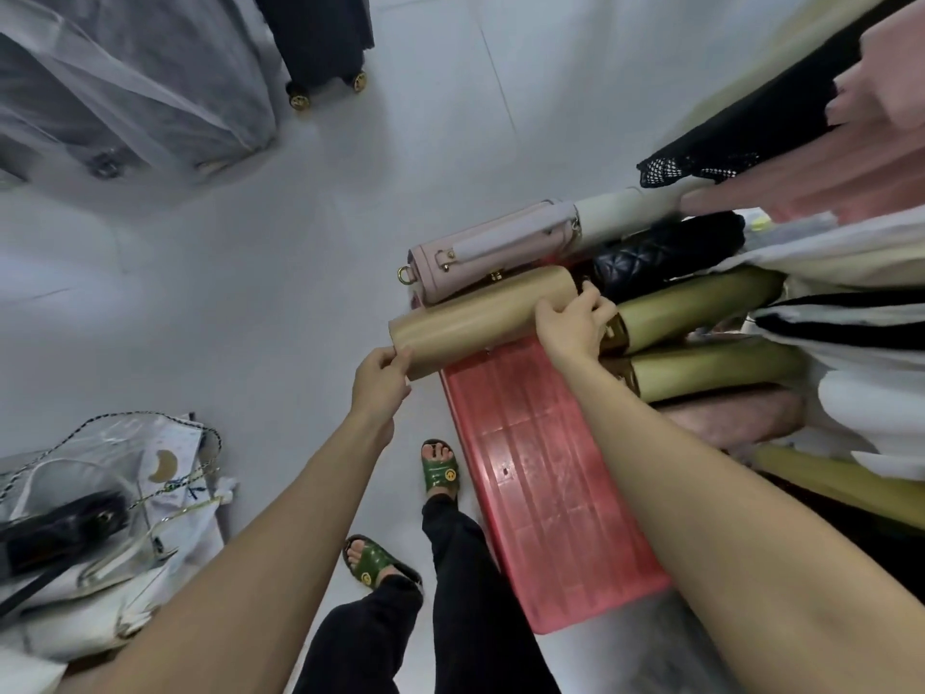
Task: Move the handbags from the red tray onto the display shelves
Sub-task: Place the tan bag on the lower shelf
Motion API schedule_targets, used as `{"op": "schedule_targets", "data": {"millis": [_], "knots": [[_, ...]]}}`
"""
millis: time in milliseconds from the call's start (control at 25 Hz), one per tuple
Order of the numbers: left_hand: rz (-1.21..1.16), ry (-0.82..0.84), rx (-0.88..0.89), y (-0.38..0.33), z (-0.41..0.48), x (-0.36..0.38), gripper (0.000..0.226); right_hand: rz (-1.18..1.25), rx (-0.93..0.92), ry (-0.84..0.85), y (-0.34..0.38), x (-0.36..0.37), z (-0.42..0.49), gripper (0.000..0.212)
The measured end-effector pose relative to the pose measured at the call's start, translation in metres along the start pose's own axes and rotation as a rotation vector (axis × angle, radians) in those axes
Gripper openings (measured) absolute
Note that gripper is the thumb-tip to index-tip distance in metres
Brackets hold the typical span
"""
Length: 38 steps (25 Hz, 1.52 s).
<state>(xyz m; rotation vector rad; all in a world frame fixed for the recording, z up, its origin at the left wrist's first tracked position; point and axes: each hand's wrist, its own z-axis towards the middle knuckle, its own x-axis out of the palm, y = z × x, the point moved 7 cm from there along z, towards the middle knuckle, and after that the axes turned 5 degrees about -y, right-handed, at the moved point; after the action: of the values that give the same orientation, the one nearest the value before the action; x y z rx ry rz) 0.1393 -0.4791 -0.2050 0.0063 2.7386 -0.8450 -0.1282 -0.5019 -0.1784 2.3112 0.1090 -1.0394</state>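
A red tray (540, 473) lies on the floor to my right, its near part bare. At its far end I hold a tan handbag (475, 318) by both ends: my left hand (380, 380) grips its near-left end, my right hand (575, 323) grips its right end. Behind it lies a pale pink handbag (490, 250) with gold fittings, then a white bag (625, 217) and a black quilted bag (665, 252). Two olive-green handbags (701, 303) (716, 368) and a pink one (736, 418) lie further right.
Hanging clothes (826, 142) crowd the upper right and white folded fabric (851, 343) overlaps the bags. A clear plastic bag with a dark handbag (90, 508) sits at lower left. A black wheeled suitcase (320, 42) and plastic-covered items (125, 92) stand beyond. My sandalled feet (440, 468) are beside the tray.
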Motion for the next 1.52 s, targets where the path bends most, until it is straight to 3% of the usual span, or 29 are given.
{"op": "schedule_targets", "data": {"millis": [200, 400, 560, 680, 840, 1120, 1360, 1520], "knots": [[-0.107, -0.194, 0.015, 0.018, 0.009, -0.034, 0.026, 0.125, 0.098, 0.121, -0.021, 0.025, 0.002, 0.062], [-0.148, -0.186, -0.026, 0.031, 0.004, -0.021, 0.035, 0.316, 0.212, 0.082, -0.041, 0.028, -0.014, 0.063], [-0.135, -0.222, 0.006, 0.026, -0.006, -0.038, 0.029, 0.441, 0.243, 0.055, -0.038, 0.027, -0.033, 0.046], [-0.217, -0.238, -0.046, 0.025, -0.019, -0.071, 0.046, 0.460, 0.199, 0.119, -0.020, 0.036, -0.057, 0.043], [-0.386, -0.261, -0.051, 0.031, -0.050, -0.129, 0.041, 0.411, 0.113, 0.204, 0.022, 0.051, -0.109, 0.050], [-0.613, -0.434, 0.201, 0.027, -0.144, -0.279, 0.042, 0.340, -0.251, 0.419, 0.127, 0.064, -0.251, 0.052], [-0.651, -0.590, 0.384, 0.029, -0.254, -0.393, 0.061, 0.414, -0.382, 0.559, 0.168, 0.050, -0.385, 0.060], [-0.696, -0.686, 0.479, 0.042, -0.331, -0.444, 0.071, 0.498, -0.492, 0.662, 0.185, 0.035, -0.466, 0.052]]}}
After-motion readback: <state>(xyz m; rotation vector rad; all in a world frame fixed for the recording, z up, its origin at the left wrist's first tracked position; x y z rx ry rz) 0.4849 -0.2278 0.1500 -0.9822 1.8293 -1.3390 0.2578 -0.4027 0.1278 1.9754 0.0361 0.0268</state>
